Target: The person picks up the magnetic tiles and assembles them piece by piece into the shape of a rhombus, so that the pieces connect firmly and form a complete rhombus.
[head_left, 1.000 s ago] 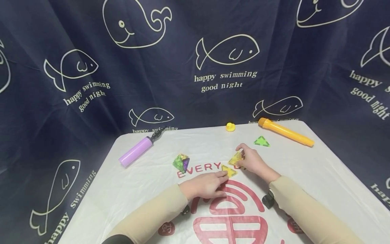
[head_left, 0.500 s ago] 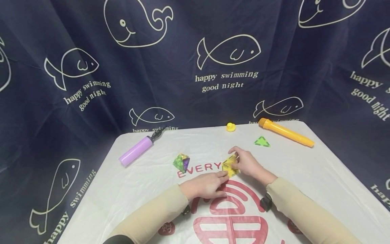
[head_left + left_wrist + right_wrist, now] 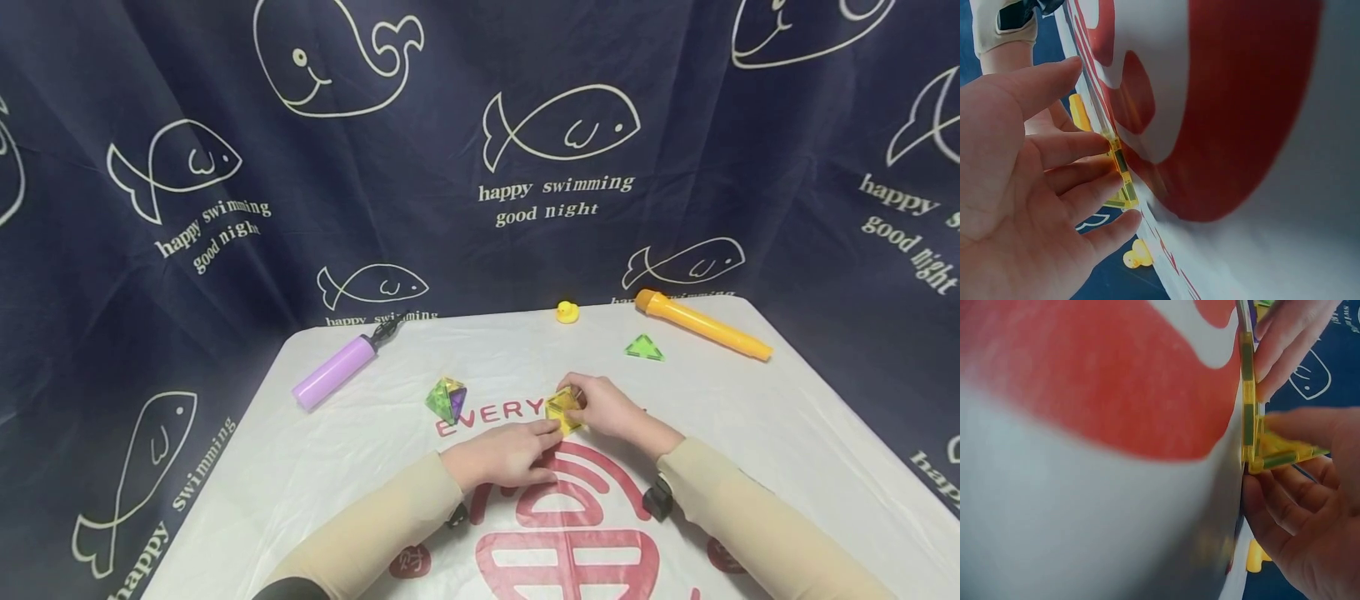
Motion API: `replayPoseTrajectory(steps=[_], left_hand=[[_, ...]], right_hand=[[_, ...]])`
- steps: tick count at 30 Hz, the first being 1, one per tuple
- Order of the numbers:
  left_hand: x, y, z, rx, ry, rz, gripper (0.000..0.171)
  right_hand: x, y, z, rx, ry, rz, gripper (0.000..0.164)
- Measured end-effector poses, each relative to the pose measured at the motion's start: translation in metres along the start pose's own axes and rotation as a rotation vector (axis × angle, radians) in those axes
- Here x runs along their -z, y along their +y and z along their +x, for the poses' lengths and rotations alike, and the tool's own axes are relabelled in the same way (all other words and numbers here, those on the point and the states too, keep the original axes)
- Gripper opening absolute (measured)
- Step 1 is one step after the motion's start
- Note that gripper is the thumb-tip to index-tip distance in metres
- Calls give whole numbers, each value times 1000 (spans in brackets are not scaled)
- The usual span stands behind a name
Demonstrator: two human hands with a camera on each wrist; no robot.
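In the middle of the table, a yellow see-through magnetic tile [image 3: 1248, 394] lies flat. My left hand [image 3: 504, 455] stretches its fingers to the tile's near left edge and touches it with the tips. A second yellow magnetic tile [image 3: 1285, 457], triangular, stands up at an angle from the table in the right wrist view, its lower edge meeting the flat one. My right hand [image 3: 606, 408] pinches this raised tile between thumb and fingers. In the head view the two tiles overlap, and the right fingers partly cover them.
Left of the hands sits a small green, purple and yellow tile pyramid [image 3: 447, 401]. A green triangular tile [image 3: 644, 347] lies behind, right. Farther out are a purple hand pump [image 3: 335, 372], a yellow rubber duck [image 3: 567, 312] and an orange toy microphone [image 3: 705, 325].
My right hand has moved left and slightly toward me, bringing its yellow tile against the flat one and tilting it upward. The left hand has stayed in place.
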State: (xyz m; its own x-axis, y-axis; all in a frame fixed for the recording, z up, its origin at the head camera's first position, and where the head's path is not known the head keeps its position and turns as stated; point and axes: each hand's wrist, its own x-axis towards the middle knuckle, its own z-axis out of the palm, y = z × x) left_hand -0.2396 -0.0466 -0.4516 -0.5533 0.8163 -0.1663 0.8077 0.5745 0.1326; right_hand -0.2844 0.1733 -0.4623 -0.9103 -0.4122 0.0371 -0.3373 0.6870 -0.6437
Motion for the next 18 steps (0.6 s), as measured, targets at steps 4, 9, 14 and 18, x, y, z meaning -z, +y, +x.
replayPoseTrajectory(steps=[4, 9, 14, 18], left_hand=[[2, -3, 1, -1, 26, -18, 63], [2, -5, 4, 25, 16, -38, 63], [-1, -4, 6, 38, 13, -36, 60], [-3, 1, 4, 18, 36, -10, 58]], right_hand=[[5, 3, -3, 69, -43, -5, 38], [17, 11, -10, 129, -89, 4, 52], [32, 24, -15, 118, -8, -30, 48], [45, 39, -12, -13, 67, -220, 57]])
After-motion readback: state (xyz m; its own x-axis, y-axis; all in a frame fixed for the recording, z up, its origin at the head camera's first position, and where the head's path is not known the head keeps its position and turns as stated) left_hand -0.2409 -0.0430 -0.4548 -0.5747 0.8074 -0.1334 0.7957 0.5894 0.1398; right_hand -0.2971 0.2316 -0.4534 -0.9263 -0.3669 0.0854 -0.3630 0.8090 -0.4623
